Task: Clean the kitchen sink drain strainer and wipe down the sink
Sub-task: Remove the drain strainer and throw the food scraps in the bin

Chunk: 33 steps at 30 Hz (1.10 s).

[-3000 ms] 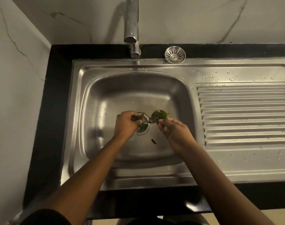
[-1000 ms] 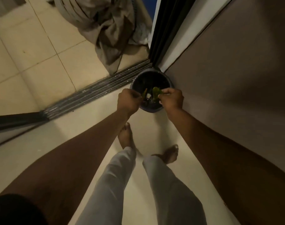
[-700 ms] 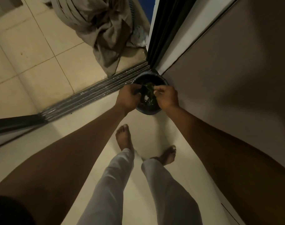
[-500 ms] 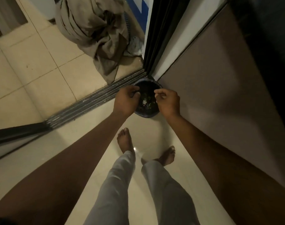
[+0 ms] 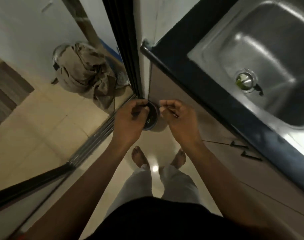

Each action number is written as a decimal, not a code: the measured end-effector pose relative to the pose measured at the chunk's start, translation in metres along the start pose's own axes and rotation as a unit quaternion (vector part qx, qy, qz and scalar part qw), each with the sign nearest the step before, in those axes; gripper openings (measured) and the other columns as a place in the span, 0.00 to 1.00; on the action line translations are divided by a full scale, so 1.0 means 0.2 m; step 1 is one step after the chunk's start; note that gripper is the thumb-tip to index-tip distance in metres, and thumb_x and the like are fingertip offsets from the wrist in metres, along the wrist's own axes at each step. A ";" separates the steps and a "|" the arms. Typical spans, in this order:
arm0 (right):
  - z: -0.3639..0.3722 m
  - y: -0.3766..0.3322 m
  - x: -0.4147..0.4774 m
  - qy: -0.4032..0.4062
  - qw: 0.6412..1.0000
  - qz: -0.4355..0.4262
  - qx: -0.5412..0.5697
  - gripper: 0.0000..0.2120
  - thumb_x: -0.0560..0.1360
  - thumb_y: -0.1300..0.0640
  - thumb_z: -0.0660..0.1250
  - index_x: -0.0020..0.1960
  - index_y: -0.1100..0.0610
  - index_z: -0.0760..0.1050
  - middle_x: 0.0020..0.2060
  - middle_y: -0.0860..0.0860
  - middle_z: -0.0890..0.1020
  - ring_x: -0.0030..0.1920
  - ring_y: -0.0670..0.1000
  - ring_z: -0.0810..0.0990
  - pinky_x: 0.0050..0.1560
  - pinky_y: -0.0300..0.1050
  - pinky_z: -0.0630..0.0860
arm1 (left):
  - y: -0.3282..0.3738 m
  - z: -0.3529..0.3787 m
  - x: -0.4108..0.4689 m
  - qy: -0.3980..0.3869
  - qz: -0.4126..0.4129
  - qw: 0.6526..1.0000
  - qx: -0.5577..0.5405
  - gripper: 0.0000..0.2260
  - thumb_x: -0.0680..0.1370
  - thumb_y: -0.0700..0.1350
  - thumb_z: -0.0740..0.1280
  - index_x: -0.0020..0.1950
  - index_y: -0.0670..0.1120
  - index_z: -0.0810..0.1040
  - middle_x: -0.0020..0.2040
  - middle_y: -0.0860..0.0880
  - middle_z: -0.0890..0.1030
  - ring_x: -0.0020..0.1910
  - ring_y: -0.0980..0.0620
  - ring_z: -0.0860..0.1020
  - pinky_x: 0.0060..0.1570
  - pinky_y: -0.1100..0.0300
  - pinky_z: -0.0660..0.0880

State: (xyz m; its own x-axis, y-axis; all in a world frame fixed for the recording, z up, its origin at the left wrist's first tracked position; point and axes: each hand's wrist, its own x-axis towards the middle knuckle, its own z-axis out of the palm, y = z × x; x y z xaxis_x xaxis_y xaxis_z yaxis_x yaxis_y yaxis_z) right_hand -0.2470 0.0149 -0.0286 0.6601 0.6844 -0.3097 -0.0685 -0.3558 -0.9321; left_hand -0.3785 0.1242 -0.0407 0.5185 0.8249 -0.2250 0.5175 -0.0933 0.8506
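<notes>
Bare forearms, bare left hand (image 5: 128, 118) and right hand (image 5: 179, 118), black top (image 5: 156, 220), light grey trousers (image 5: 139, 184), bare feet (image 5: 139, 156)

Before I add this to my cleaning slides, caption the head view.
Left hand and right hand above floor bin; green scraps sit in sink strainer.

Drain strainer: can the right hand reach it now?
Probably yes: the right hand is by the bin, outside the counter edge, but nothing covers the drain strainer in the sink.

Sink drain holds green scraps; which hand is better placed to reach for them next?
Likely the right hand: it hangs on the sink side of the bin, nearer the drain; the left hand would have to cross over.
</notes>
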 end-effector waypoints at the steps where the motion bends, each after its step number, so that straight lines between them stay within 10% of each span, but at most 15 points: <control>1: -0.03 -0.05 -0.03 0.007 1.000 -0.005 -0.001 0.10 0.80 0.61 0.71 0.56 0.47 0.84 0.51 0.44 0.88 0.53 0.41 0.86 0.56 0.38 0.83 | 0.07 -0.02 -0.01 -0.007 0.009 1.000 -0.004 0.10 0.82 0.42 0.71 0.63 0.48 0.84 0.54 0.57 0.84 0.50 0.76 0.79 0.51 0.79 0.74; 17: -0.81 -0.26 -0.16 0.172 0.982 -0.059 0.042 0.11 0.78 0.60 0.74 0.54 0.44 0.84 0.50 0.42 0.88 0.52 0.44 0.87 0.60 0.47 0.84 | 0.82 0.38 -0.01 -0.128 0.136 0.981 -0.059 0.10 0.81 0.42 0.73 0.62 0.48 0.85 0.56 0.56 0.87 0.55 0.62 0.85 0.57 0.70 0.79; 33: -1.75 0.10 0.33 0.180 0.976 0.019 -0.125 0.11 0.77 0.61 0.72 0.59 0.53 0.86 0.51 0.43 0.87 0.51 0.38 0.84 0.49 0.22 0.74 | 1.05 1.19 0.22 -0.163 0.111 0.980 0.031 0.13 0.79 0.43 0.74 0.63 0.53 0.84 0.58 0.60 0.85 0.53 0.64 0.83 0.50 0.77 0.75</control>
State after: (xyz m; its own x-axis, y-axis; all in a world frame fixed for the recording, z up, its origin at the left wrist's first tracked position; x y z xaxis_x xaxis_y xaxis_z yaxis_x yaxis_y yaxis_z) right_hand 0.0565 -0.1706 -0.0024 0.8834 0.4160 -0.2158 0.0567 -0.5519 -0.8320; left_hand -0.0854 0.0078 0.0159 0.8080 0.5588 -0.1865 0.4025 -0.2925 0.8674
